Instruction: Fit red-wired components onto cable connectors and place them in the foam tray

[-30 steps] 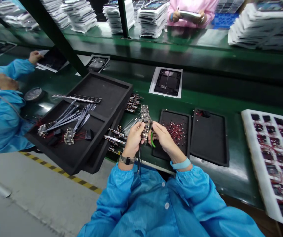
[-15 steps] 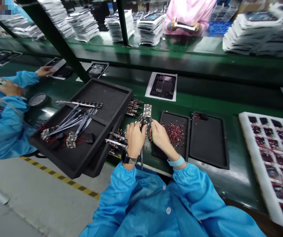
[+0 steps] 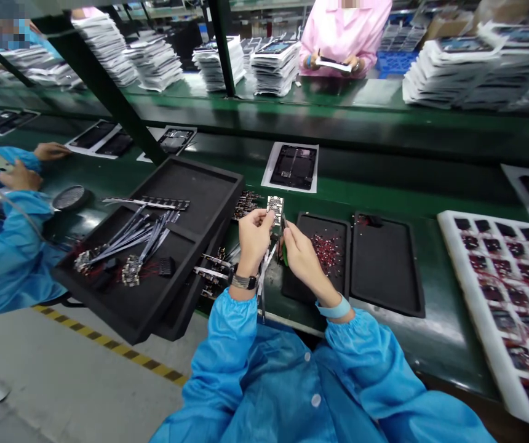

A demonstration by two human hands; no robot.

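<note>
My left hand (image 3: 254, 237) pinches a small pale circuit board panel (image 3: 275, 203) between thumb and fingers, holding it above the bench. My right hand (image 3: 299, 246) is closed round a hand tool with a green handle (image 3: 285, 253). The tool's dark, narrow metal end points up along the panel's right side; my fingers hide its exact kind. Pale flat ribbon cables (image 3: 264, 271) hang below the panel, between my wrists. A shallow black tray (image 3: 292, 289) beside my right hand holds many tiny red and silver parts (image 3: 326, 253).
Left of me, stacked black trays (image 3: 209, 178) hold ribbon cables and small boards. A second shallow tray (image 3: 387, 264) and a white foam tray of black modules (image 3: 465, 289) stand right. A tablet housing (image 3: 294, 166) lies ahead on paper. Co-workers' hands (image 3: 23, 175) are left and across.
My left hand has shifted up along the circuit board panel, and its fingers now pinch nearer the top. My right hand stays beside it with the tool. The co-worker's far hand at left moved left.
</note>
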